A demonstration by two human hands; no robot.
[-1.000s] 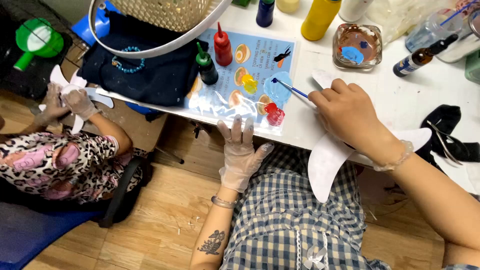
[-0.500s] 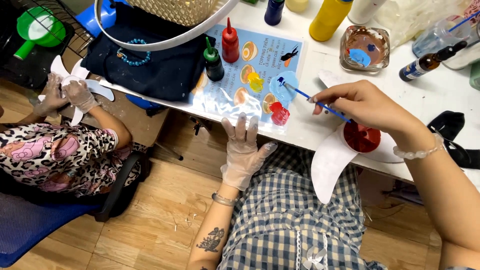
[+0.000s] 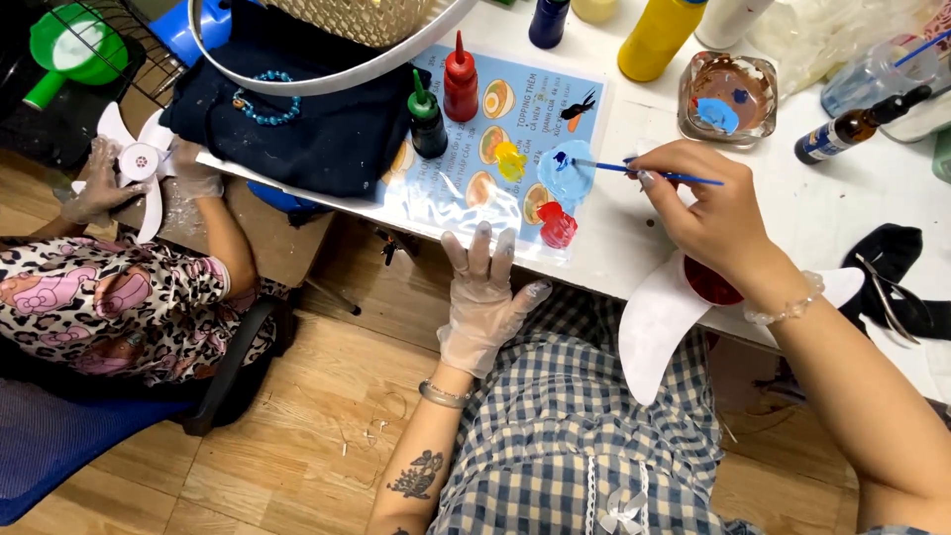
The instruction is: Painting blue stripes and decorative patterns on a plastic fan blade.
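Note:
My right hand (image 3: 708, 213) holds a thin blue paintbrush (image 3: 644, 172) whose tip rests in a blob of light blue paint (image 3: 565, 170) on a laminated sheet (image 3: 466, 188). Yellow and red paint blobs lie beside it. My left hand (image 3: 483, 297), in a clear glove, lies flat with fingers spread at the sheet's near edge. A white curved cutout (image 3: 656, 322) with a red-painted centre lies on the table under my right wrist.
Red (image 3: 461, 79) and green (image 3: 428, 121) squeeze bottles stand on the sheet; yellow (image 3: 659, 38) and dark blue bottles behind. A glass dish (image 3: 726, 95) holds mixed paint. A dark cloth (image 3: 317, 139) with beads lies left. Another person (image 3: 129, 297) with gloved hands holds a white cutout at far left.
My right hand has lifted off the white cutout and carried the brush left to the light blue paint blob. My left hand has stayed in place.

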